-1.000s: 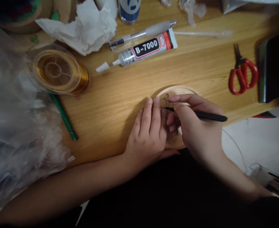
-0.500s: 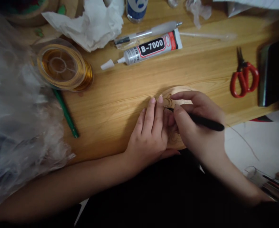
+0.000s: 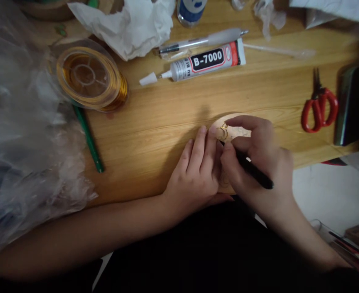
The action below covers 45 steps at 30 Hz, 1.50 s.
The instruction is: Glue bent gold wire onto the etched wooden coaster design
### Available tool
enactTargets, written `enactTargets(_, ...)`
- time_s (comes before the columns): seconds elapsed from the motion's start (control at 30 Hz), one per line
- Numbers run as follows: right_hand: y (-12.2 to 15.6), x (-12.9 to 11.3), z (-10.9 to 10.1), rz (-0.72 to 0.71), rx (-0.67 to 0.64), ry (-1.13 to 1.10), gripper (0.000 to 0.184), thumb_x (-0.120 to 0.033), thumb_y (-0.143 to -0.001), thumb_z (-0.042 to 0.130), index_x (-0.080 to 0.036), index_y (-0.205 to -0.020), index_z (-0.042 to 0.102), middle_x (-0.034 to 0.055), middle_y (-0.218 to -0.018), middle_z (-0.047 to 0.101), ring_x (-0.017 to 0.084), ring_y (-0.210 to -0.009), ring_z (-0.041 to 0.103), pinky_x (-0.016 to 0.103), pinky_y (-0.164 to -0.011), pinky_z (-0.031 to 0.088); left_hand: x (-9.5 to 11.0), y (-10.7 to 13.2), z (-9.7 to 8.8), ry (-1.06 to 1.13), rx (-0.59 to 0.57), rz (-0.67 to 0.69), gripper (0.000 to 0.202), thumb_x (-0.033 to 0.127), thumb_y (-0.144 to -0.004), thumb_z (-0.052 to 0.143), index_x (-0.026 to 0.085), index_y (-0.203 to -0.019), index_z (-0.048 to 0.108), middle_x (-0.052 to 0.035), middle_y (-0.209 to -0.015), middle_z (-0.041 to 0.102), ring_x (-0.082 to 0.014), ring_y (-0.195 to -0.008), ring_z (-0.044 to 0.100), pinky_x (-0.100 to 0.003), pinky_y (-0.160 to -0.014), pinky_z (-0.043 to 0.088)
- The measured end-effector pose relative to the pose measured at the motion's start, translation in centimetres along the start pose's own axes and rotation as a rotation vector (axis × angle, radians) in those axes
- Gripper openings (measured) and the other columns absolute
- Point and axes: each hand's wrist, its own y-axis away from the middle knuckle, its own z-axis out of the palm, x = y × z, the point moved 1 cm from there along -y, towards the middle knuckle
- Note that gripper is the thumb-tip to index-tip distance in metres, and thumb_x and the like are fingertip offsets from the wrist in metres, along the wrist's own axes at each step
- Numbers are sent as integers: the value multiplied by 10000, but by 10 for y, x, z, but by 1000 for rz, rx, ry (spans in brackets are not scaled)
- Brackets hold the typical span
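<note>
A round wooden disc [image 3: 232, 131] with a drawn pattern and a small gold wire piece lies near the front edge of the wooden table [image 3: 173, 118]. My left hand [image 3: 197, 171] lies flat on the disc's left side, fingers stretched out together, pinning it down. My right hand [image 3: 258, 162] is closed round a thin black tool [image 3: 254, 171], its tip touching the disc beside my left fingertips. Most of the disc is hidden under both hands.
A B-7000 glue tube [image 3: 197, 63], a clear pen [image 3: 203, 40] and crumpled tissue [image 3: 130, 26] lie at the back. A spool of gold wire [image 3: 89, 79] and a green stick [image 3: 89, 140] are left, beside clear plastic wrap [image 3: 20, 142]. Red scissors [image 3: 320, 106] and a dark phone [image 3: 355, 101] lie right.
The black tool has swung from nearly level to a steeper slant in my right hand. The view has shifted a little, so everything sits slightly lower and to the right.
</note>
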Motion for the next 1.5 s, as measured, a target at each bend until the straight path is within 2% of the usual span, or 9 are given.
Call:
enactTargets(0.13,1,3,2,17,34,-51,50,-251,-904,562,-234,-930,601,12,-863,696,118,-557,608,282,-517,445,-1,-1,0,-17,4,4,850,678,-976,246,-29,-1379,489,-274,-1424,529,-388,-1345,517,-421,-1054,425)
enactTargets(0.27,4,9,6,88,118,-86,72,-216,-908,558,-224,-959,608,41,-982,700,135,-649,654,315,-628,515,-2,-2,-1,-105,6,28,887,714,-961,195,-13,-1330,543,-255,-1405,557,-372,-1316,550,-405,-1036,441)
enactTargets(0.5,2,11,2,-11,87,9,172,-262,-915,555,-220,-753,597,76,-1146,662,202,-951,671,334,-701,535,-3,-1,-1,-70,-22,14,870,728,-948,229,22,-1375,506,-239,-1432,538,-359,-1357,514,-407,-1055,426)
enactTargets(0.77,2,9,-2,-87,-5,-24,69,-270,-923,543,-234,-935,600,35,-1102,688,126,-737,664,261,-591,516,-2,-3,-3,-113,-15,41,877,705,-963,237,-35,-1346,511,-271,-1396,556,-391,-1314,546,-415,-1026,443)
enactTargets(0.93,2,12,-1,-216,-20,-46,262,-229,-940,535,-252,-1199,504,5,-944,711,125,-698,672,238,-594,546,-2,-2,-3,-117,-33,33,834,676,-972,223,-5,-1369,496,-242,-1421,546,-366,-1337,530,-414,-1041,433)
enactTargets(1.1,-2,21,-2,-364,-69,-24,302,-197,-953,528,-230,-1248,473,6,-921,715,141,-747,693,247,-631,572,-2,-1,-4,-94,-69,37,802,661,-978,237,7,-1333,536,-243,-1435,532,-383,-1364,494,-440,-1049,416)
enactTargets(1.23,-9,26,-7,-456,-108,13,426,-196,-956,531,-252,-1360,408,8,-901,712,170,-755,699,274,-653,576,-2,-1,-5,-102,-77,46,911,733,-953,211,-32,-1316,550,-268,-1442,513,-399,-1353,500,-435,-1059,404)
enactTargets(1.33,-11,28,-10,-465,-137,-20,439,-201,-946,550,-263,-1359,416,27,-992,723,178,-799,712,276,-663,584,-2,-1,-5,-89,-79,55,949,753,-941,216,-54,-1316,546,-287,-1447,498,-411,-1353,495,-438,-1062,392)
enactTargets(1.5,-8,28,-11,-347,-140,-124,236,-184,-928,552,-251,-1155,541,28,-1042,723,152,-800,722,253,-652,592,-2,-2,-6,-129,-97,43,916,723,-960,182,-25,-1366,518,-262,-1465,492,-384,-1363,491,-434,-1039,406)
